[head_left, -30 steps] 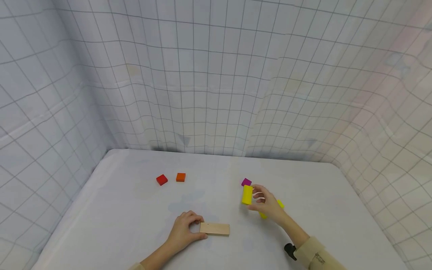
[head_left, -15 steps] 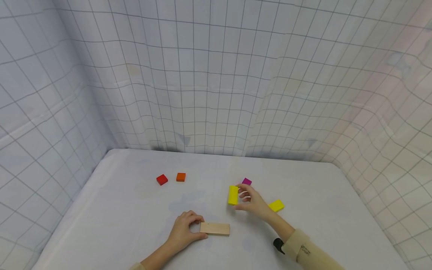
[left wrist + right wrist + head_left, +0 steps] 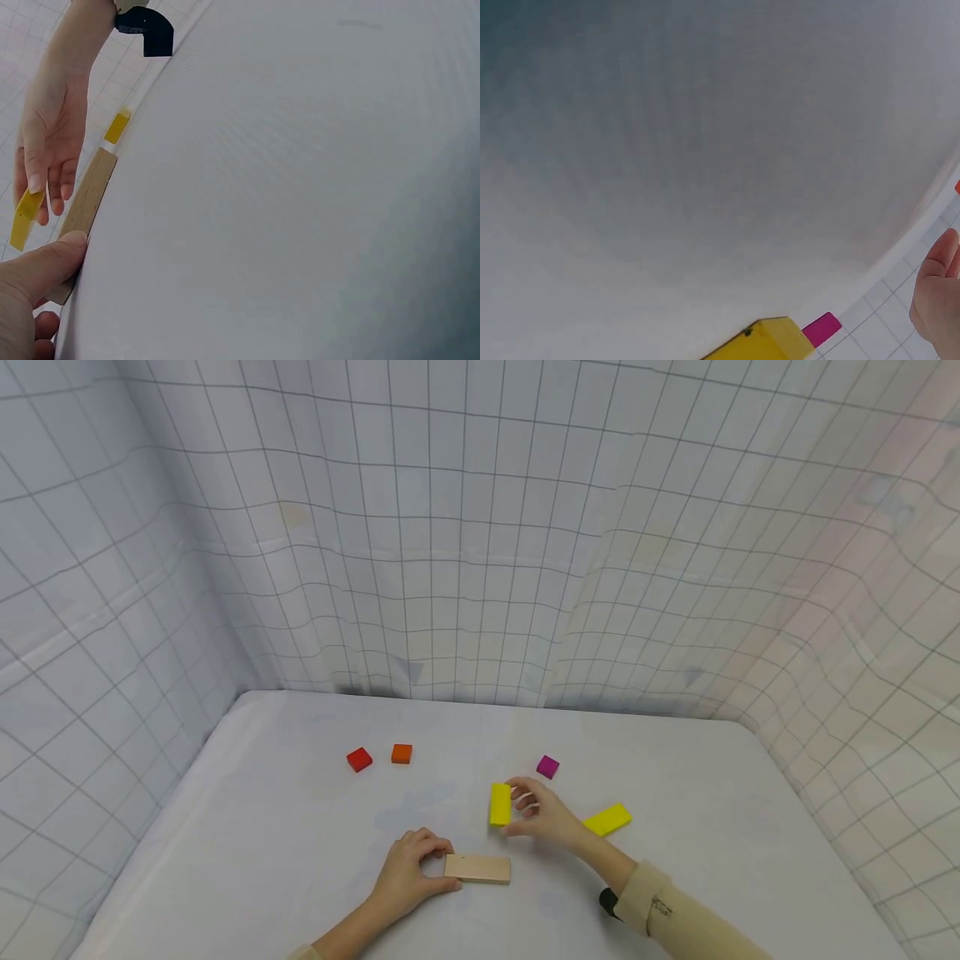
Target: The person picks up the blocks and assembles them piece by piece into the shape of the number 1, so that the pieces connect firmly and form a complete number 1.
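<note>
My left hand (image 3: pixel 408 870) grips the left end of a plain wooden block (image 3: pixel 483 869) lying on the white table. Its thumb presses the near side, as the left wrist view also shows. Just beyond that block, my right hand (image 3: pixel 546 814) pinches a yellow block (image 3: pixel 500 805) between thumb and fingertips. This yellow block is turned lengthwise away from me and casts a soft shadow below. A second yellow block (image 3: pixel 609 820) lies to the right, partly covered by the right forearm. Behind the right hand sits a small purple block (image 3: pixel 548 767).
A red block (image 3: pixel 360 759) and an orange block (image 3: pixel 402 754) lie toward the back left of the table (image 3: pixel 300 810). Grid-patterned cloth (image 3: pixel 480 568) hangs around the back and sides. A black piece (image 3: pixel 608 902) shows at the right cuff.
The right hand has carried the yellow block left, then slightly toward me, nearer the wooden block. The second yellow block and the purple block are less covered now. The left hand stays put.
</note>
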A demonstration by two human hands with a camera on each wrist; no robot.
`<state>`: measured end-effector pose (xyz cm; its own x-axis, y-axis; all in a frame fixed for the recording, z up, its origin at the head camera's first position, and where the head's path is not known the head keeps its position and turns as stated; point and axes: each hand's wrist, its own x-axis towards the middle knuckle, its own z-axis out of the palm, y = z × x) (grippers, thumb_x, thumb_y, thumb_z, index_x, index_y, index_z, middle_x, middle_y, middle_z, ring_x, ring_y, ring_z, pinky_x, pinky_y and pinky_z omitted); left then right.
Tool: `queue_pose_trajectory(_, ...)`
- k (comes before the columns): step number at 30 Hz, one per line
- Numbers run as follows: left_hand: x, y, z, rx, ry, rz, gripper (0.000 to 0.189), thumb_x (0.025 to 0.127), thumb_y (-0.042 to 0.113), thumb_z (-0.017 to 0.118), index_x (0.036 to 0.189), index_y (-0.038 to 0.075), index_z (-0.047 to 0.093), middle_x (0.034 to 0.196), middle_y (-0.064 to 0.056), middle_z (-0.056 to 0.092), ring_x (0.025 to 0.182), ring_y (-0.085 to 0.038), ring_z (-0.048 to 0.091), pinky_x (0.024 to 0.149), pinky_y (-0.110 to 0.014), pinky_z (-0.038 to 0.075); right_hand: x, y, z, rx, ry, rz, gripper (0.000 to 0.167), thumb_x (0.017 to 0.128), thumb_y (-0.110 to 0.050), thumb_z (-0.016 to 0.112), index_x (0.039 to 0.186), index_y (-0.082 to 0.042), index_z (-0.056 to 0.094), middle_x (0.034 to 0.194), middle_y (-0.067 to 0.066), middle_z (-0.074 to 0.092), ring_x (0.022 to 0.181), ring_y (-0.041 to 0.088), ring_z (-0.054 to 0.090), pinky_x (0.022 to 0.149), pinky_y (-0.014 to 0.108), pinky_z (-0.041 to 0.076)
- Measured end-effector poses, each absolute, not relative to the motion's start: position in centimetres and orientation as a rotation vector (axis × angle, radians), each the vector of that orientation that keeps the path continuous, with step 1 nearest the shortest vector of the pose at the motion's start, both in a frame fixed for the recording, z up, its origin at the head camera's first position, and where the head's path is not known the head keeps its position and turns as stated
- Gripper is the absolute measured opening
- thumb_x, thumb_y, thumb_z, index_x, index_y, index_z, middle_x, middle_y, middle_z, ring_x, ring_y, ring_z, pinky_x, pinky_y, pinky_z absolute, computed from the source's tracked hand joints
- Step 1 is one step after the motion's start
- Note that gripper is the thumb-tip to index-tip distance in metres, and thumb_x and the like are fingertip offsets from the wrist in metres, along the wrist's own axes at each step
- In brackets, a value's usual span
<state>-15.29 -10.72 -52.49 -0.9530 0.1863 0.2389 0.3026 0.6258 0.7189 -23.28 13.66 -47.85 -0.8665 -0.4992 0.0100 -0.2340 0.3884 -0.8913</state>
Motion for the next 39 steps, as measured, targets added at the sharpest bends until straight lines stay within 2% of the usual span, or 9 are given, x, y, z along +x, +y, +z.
queue_pose_trajectory(4, -15.3, -10.7, -52.4, -0.404, -2.713, -1.23, 0.035, 0.057, 0.039, 0.083, 0.083, 0.025, 0.064, 0.078, 0.017, 0.048, 0.074, -0.004, 0.04, 0.068, -0.026, 0.033, -23.1, 13.3, -47.8, -0.648, 2.371, -1.44, 0.061, 0.073, -0.012, 0.076, 0.124, -0.002, 0.045, 0.105, 0.011, 0.049, 0.092, 0.023, 0.048, 0.08, 0.028, 0.044)
queue_pose_trajectory(7, -15.3, -10.7, -52.4, -0.402, -2.721, -1.224, 0.035, 0.057, 0.04, 0.082, 0.083, 0.026, 0.064, 0.078, 0.017, 0.048, 0.075, -0.004, 0.04, 0.068, -0.027, 0.033, -22.4, 12.8, -46.7, -0.642, 2.359, -1.422, 0.059, 0.074, -0.008, 0.075, 0.124, 0.001, 0.045, 0.105, 0.015, 0.049, 0.092, 0.027, 0.048, 0.082, 0.037, 0.044)
queue_pose_trajectory(10, -15.3, -10.7, -52.4, -0.4, -2.728, -1.216, 0.035, 0.058, 0.04, 0.082, 0.083, 0.025, 0.063, 0.078, 0.017, 0.048, 0.075, -0.004, 0.04, 0.069, -0.027, 0.034, -22.4, 12.7, -46.8, -0.649, 2.372, -1.384, 0.059, 0.074, -0.007, 0.075, 0.125, 0.0, 0.044, 0.105, 0.015, 0.049, 0.092, 0.028, 0.049, 0.082, 0.039, 0.044)
queue_pose_trajectory(15, -15.3, -10.7, -52.4, -0.4, -2.728, -1.222, 0.035, 0.058, 0.041, 0.082, 0.083, 0.025, 0.063, 0.078, 0.017, 0.048, 0.075, -0.004, 0.04, 0.069, -0.027, 0.034, -23.1, 12.8, -48.3, -0.659, 2.384, -1.347, 0.062, 0.073, -0.015, 0.077, 0.125, -0.005, 0.045, 0.104, 0.009, 0.05, 0.091, 0.021, 0.049, 0.079, 0.028, 0.045)
queue_pose_trajectory(20, -15.3, -10.7, -52.4, -0.391, -2.73, -1.23, 0.035, 0.058, 0.041, 0.082, 0.083, 0.025, 0.063, 0.078, 0.016, 0.048, 0.076, -0.004, 0.04, 0.069, -0.027, 0.034, -22.9, 12.7, -48.2, -0.664, 2.375, -1.332, 0.06, 0.074, -0.012, 0.076, 0.125, -0.003, 0.045, 0.104, 0.01, 0.051, 0.09, 0.021, 0.048, 0.078, 0.026, 0.044)
queue_pose_trajectory(25, -15.2, -10.7, -52.4, -0.381, -2.746, -1.22, 0.035, 0.058, 0.041, 0.082, 0.083, 0.025, 0.063, 0.079, 0.016, 0.048, 0.075, -0.004, 0.04, 0.069, -0.027, 0.033, -22.7, 12.5, -48.5, -0.646, 2.371, -1.314, 0.057, 0.074, -0.006, 0.074, 0.123, 0.001, 0.045, 0.103, 0.016, 0.05, 0.089, 0.026, 0.047, 0.079, 0.031, 0.043)
queue_pose_trajectory(32, -15.3, -10.7, -52.3, -0.397, -2.729, -1.227, 0.035, 0.058, 0.04, 0.082, 0.084, 0.025, 0.064, 0.079, 0.016, 0.048, 0.075, -0.004, 0.04, 0.069, -0.027, 0.033, -22.8, 12.6, -48.8, -0.651, 2.393, -1.26, 0.058, 0.073, -0.015, 0.076, 0.122, -0.003, 0.047, 0.099, 0.007, 0.049, 0.088, 0.018, 0.044, 0.076, 0.022, 0.04)
queue_pose_trajectory(39, -15.4, -10.8, -52.5, -0.394, -2.722, -1.224, 0.035, 0.057, 0.039, 0.082, 0.083, 0.025, 0.063, 0.077, 0.016, 0.048, 0.074, -0.004, 0.039, 0.067, -0.026, 0.033, -22.9, 12.6, -48.9, -0.674, 2.384, -1.236, 0.06, 0.073, -0.017, 0.077, 0.123, -0.002, 0.046, 0.097, 0.007, 0.046, 0.088, 0.018, 0.042, 0.075, 0.022, 0.038)
